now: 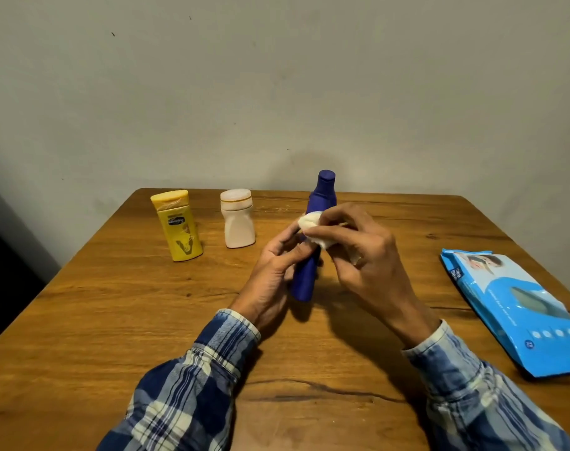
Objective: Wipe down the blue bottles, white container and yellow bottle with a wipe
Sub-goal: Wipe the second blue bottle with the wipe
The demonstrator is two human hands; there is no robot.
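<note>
My left hand (273,271) grips a tall blue bottle (304,281) around its middle and holds it just above the wooden table (114,320), cap pointing away from me. A crumpled white wipe (313,222) is pinched in my right hand (365,255) and pressed against the bottle's upper half. The yellow bottle (179,226) stands upright at the back left. Just right of it stands the white container (237,218). I see only one blue bottle.
A light-blue pack of wet wipes (518,310) lies flat near the table's right edge. A plain grey wall rises right behind the table's far edge. My plaid sleeves (192,385) cover the near part of the table.
</note>
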